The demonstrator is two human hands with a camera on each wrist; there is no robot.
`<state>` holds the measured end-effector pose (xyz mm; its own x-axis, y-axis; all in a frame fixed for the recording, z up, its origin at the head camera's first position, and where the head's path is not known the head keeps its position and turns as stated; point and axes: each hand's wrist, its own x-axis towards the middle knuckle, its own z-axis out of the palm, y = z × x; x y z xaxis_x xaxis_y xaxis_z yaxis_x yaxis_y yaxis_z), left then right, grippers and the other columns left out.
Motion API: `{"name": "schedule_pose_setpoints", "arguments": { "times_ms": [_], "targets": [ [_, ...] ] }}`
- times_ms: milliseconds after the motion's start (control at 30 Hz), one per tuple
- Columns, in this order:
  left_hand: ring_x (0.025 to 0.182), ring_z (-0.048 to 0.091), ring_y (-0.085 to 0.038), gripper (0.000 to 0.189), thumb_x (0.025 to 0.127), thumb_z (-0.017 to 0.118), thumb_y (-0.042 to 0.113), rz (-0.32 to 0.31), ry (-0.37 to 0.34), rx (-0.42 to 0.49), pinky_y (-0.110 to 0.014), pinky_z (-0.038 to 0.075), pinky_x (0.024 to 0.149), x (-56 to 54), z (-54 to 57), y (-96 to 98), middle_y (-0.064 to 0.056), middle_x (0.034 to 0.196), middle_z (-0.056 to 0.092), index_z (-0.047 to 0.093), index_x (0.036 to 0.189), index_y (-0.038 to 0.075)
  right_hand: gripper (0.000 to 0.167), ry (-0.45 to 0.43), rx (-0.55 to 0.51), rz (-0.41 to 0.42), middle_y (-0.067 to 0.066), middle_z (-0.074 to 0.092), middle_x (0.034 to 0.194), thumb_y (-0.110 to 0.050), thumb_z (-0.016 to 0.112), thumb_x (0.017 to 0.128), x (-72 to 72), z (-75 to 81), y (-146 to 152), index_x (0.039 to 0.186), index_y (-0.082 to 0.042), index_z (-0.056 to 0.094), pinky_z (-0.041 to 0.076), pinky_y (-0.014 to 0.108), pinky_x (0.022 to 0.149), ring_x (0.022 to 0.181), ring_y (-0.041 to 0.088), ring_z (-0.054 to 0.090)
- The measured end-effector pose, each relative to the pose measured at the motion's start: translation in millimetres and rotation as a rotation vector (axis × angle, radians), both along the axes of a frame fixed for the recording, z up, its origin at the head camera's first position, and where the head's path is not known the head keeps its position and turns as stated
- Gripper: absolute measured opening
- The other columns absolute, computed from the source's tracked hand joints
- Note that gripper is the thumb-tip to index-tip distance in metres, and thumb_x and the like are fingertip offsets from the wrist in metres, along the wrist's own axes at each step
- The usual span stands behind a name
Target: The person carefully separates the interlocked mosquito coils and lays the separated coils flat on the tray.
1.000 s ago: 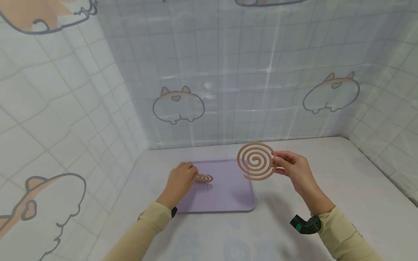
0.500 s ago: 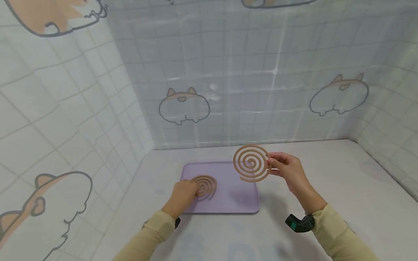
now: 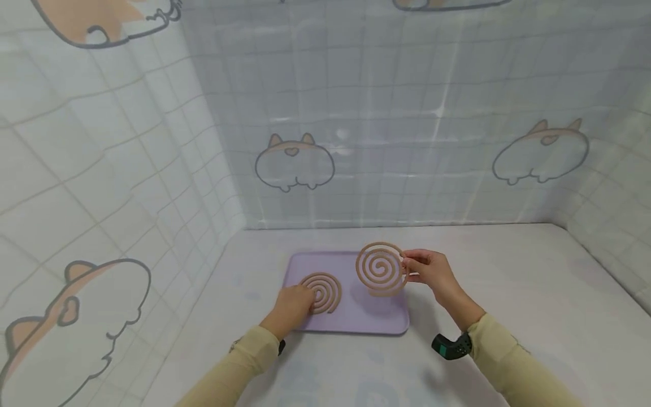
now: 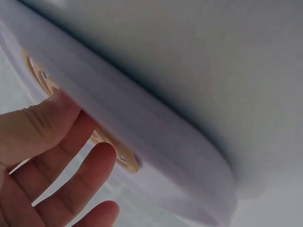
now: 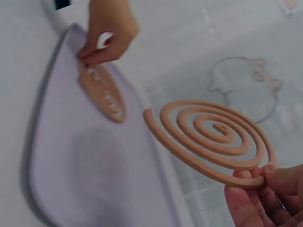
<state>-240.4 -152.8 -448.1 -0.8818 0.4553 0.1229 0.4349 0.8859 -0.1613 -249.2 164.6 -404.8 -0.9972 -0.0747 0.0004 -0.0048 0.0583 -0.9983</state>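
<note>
Two tan spiral mosquito coils are in view. One mosquito coil [image 3: 319,275] lies on the left part of a lilac tray [image 3: 356,323]. My left hand [image 3: 292,308] pinches its near left edge; thumb and forefinger meet there in the left wrist view, the other fingers spread loosely. Above the tray's right side, my right hand [image 3: 432,272] holds the second mosquito coil [image 5: 196,164] by its outer ring between thumb and fingers. This coil is raised clear of the tray and tilted, facing the head camera.
The tray stands on a white table [image 3: 488,271] whose back edge meets a grey tiled-pattern curtain [image 3: 396,141] with cartoon dogs. Similar patterned sheets close in the left and right sides. A dark wrist strap [image 3: 452,346] sits on the right wrist.
My left hand has lowered its coil from a raised tilt to flat on the tray. My right hand has moved left and down with the other coil, towards the tray.
</note>
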Motion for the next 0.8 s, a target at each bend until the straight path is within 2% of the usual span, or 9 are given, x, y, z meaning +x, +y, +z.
{"name": "schedule_pose_setpoints", "arguments": {
  "times_ms": [133,233,367,500,633,800],
  "targets": [
    [0.058,0.058,-0.021,0.019,0.063,0.075,0.018,-0.038,0.048,0.033,-0.035,0.047,0.047,-2.4,1.3,0.4,0.004,0.063,0.060,0.058,0.055,0.021,0.029,-0.031,0.075,0.039,0.006,0.066,0.086,-0.003,0.058,0.090,-9.8,-15.8,-9.3,0.113,0.014,0.056,0.055,0.029,0.064,0.071,0.010,0.063],
    [0.056,0.057,-0.020,0.022,0.062,0.075,0.016,-0.050,0.052,0.063,-0.034,0.045,0.045,-5.0,3.6,1.3,0.005,0.060,0.058,0.056,0.052,0.022,0.025,-0.042,0.137,0.064,0.009,0.067,0.084,-0.001,0.059,0.088,-16.9,-28.5,-17.3,0.109,0.014,0.058,0.054,0.029,0.060,0.067,0.011,0.063],
    [0.055,0.055,-0.019,0.027,0.061,0.074,0.012,-0.064,0.043,0.094,-0.033,0.042,0.043,-8.1,6.5,2.9,0.007,0.058,0.055,0.052,0.051,0.023,0.020,-0.029,0.244,0.024,0.012,0.068,0.079,0.001,0.063,0.083,-24.4,-43.5,-27.7,0.100,0.011,0.064,0.052,0.027,0.053,0.060,0.011,0.061],
    [0.050,0.049,-0.015,0.031,0.061,0.071,0.009,-0.096,0.063,0.123,-0.030,0.037,0.041,-9.6,9.5,4.0,0.009,0.055,0.048,0.045,0.050,0.023,0.011,0.080,0.495,-0.038,0.006,0.066,0.069,-0.004,0.068,0.079,-29.1,-52.2,-38.4,0.088,0.003,0.070,0.048,0.024,0.048,0.053,0.010,0.056],
    [0.049,0.043,-0.012,0.034,0.062,0.072,0.009,-0.132,0.089,0.154,-0.028,0.033,0.041,-10.3,11.6,6.0,0.010,0.053,0.042,0.042,0.051,0.022,0.007,0.199,0.792,-0.077,-0.001,0.059,0.063,-0.013,0.067,0.080,-31.6,-55.9,-48.7,0.077,-0.007,0.068,0.042,0.025,0.044,0.051,0.012,0.051],
    [0.050,0.041,-0.009,0.030,0.067,0.073,0.015,-0.111,0.068,0.142,-0.026,0.033,0.043,-13.7,13.7,11.8,0.012,0.055,0.042,0.047,0.055,0.023,0.016,0.269,1.016,-0.093,-0.002,0.058,0.061,-0.017,0.067,0.082,-36.4,-60.4,-56.8,0.067,-0.012,0.063,0.042,0.028,0.044,0.054,0.014,0.052]
  ]
}}
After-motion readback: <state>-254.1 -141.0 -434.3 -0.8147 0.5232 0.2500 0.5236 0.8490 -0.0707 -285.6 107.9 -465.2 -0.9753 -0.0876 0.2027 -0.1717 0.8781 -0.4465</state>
